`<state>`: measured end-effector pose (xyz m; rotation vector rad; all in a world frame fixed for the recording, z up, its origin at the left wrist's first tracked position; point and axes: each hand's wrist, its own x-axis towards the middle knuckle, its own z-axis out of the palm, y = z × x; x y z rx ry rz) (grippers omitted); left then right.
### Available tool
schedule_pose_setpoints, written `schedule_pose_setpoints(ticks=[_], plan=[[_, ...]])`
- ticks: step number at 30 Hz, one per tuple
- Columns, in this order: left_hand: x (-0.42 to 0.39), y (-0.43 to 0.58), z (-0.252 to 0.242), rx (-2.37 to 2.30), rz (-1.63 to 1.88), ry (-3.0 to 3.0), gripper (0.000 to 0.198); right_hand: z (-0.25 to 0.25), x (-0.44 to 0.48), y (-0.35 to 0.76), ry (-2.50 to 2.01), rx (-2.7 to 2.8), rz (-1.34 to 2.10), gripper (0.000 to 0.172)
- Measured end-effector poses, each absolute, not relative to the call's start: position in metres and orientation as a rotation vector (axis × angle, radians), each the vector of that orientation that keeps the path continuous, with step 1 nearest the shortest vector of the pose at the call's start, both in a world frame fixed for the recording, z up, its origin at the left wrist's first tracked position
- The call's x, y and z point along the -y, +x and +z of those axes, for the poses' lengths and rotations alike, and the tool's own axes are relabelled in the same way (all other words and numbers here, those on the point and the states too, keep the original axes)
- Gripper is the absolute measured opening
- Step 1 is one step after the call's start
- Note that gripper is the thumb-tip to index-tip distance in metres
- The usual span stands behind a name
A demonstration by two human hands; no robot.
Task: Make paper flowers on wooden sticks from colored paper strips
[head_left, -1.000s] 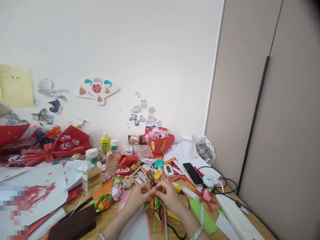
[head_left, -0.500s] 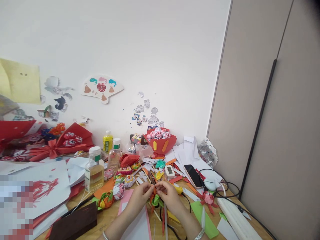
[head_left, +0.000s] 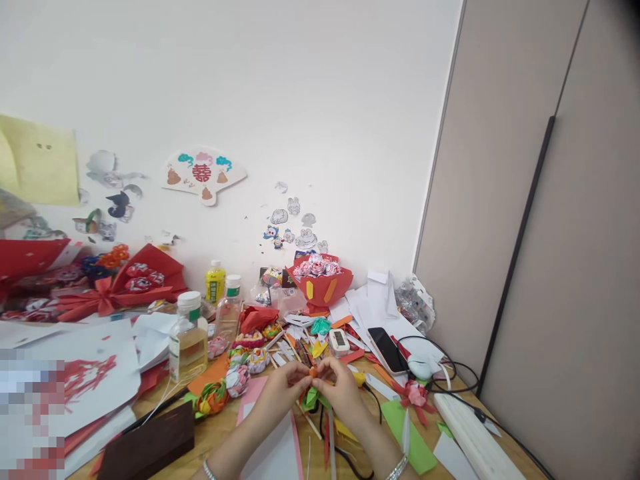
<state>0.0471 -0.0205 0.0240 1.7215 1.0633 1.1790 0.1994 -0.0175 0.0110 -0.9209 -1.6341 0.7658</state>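
Note:
My left hand (head_left: pixel 280 393) and my right hand (head_left: pixel 339 390) meet low in the middle of the view, above the cluttered wooden table (head_left: pixel 220 430). Both pinch a small orange and green paper flower (head_left: pixel 313 381) between their fingertips. The orange bud shows just above the fingers, and green paper leaves hang below it. A silver bracelet sits on each wrist. Right around the hands lie coloured paper strips, thin sticks and a pink sheet (head_left: pixel 273 453).
Glue bottles (head_left: pixel 188 339) stand to the left, with rolled paper flowers (head_left: pixel 236 381) beside them. A red paper bouquet (head_left: pixel 319 280), a phone (head_left: pixel 387 349), a white mouse (head_left: pixel 421 367) with cables and a dark box (head_left: pixel 150 445) lie around. A grey partition closes the right side.
The hands have raised the little flower slightly and drawn closer together on it. The camera shifted a little to the left and up over the second.

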Motion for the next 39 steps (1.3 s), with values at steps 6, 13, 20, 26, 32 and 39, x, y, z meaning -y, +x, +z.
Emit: schedule_pose_setpoints(ticks=[6,13,20,26,32,39], plan=[[0.024,0.047,0.028,-1.120,1.253,1.710,0.021,0.013,0.020,0.198,-0.916,1.622,0.753,0.011],[0.029,0.048,0.034,-1.055,1.263,1.731,0.017,0.012,0.019,0.199,-0.911,1.625,0.751,0.012],[0.029,0.047,0.035,-1.029,1.265,1.715,0.017,0.010,0.016,0.201,-0.902,1.632,0.769,0.011],[0.022,0.044,0.031,-1.050,1.192,1.759,0.015,0.012,0.018,0.204,-0.887,1.648,0.816,0.012],[0.027,0.038,0.038,-1.013,1.017,1.802,0.027,0.011,0.021,0.204,-0.886,1.678,0.956,0.016],[0.033,0.038,0.044,-1.095,0.869,1.854,0.018,-0.003,0.011,0.200,-0.919,1.640,1.056,0.022]])
